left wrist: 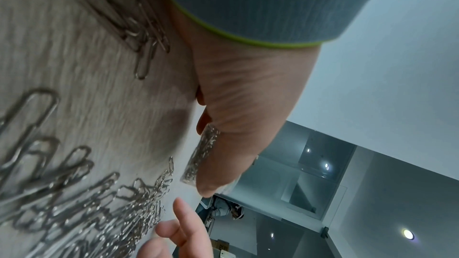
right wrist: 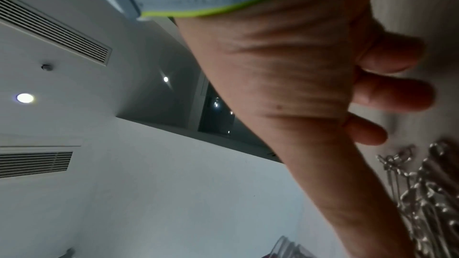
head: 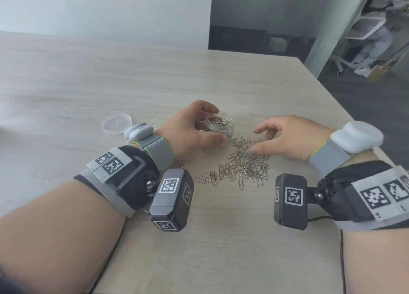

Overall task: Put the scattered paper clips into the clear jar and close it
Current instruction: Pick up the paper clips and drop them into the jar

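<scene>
A small clear jar with several paper clips inside stands on the table, lid off. My left hand grips it, thumb on the near side and fingers over the far rim. The left wrist view shows the jar behind the thumb. A pile of silver paper clips lies just in front of the jar. My right hand hovers over the far end of the pile with fingers loosely spread, the thumb touching the clips. I see nothing held in it. In the right wrist view the clips lie below its fingers.
The clear round lid lies flat on the table left of my left wrist. A few stray clips sit under the left wrist. The wooden table ends at the right edge, with dark floor beyond.
</scene>
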Demonstrator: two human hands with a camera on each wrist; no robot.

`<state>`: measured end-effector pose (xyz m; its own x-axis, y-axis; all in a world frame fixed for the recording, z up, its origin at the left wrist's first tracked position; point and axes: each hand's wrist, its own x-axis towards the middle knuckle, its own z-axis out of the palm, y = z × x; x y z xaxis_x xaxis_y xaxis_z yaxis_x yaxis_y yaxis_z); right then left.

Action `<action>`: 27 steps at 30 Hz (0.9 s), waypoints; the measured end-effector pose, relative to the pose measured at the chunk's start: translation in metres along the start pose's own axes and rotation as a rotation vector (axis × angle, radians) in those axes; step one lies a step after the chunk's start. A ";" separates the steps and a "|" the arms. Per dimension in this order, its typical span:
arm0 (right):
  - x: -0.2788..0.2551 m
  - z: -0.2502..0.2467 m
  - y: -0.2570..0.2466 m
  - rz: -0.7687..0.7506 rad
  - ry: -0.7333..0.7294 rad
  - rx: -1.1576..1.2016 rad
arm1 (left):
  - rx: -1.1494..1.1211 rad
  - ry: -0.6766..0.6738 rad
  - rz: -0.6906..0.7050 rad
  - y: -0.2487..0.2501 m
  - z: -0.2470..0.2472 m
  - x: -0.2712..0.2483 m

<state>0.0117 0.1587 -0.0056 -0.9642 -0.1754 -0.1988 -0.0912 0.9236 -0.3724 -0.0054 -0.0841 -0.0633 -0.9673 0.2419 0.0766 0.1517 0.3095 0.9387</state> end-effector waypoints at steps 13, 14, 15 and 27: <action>-0.001 0.018 -0.028 -0.148 -0.088 -0.185 | 0.027 -0.007 -0.031 0.003 0.000 -0.003; 0.001 0.019 -0.027 -0.158 -0.070 -0.159 | 0.034 -0.007 -0.033 0.003 0.000 -0.003; 0.003 0.020 -0.025 -0.168 -0.056 -0.136 | 0.041 -0.007 -0.033 0.002 0.000 -0.003; 0.016 0.019 -0.013 -0.181 0.072 0.083 | 0.079 -0.006 -0.022 0.004 0.002 -0.004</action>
<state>0.0024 0.1378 -0.0214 -0.9494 -0.3087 -0.0578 -0.2469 0.8474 -0.4701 -0.0006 -0.0826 -0.0608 -0.9693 0.2399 0.0538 0.1462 0.3866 0.9106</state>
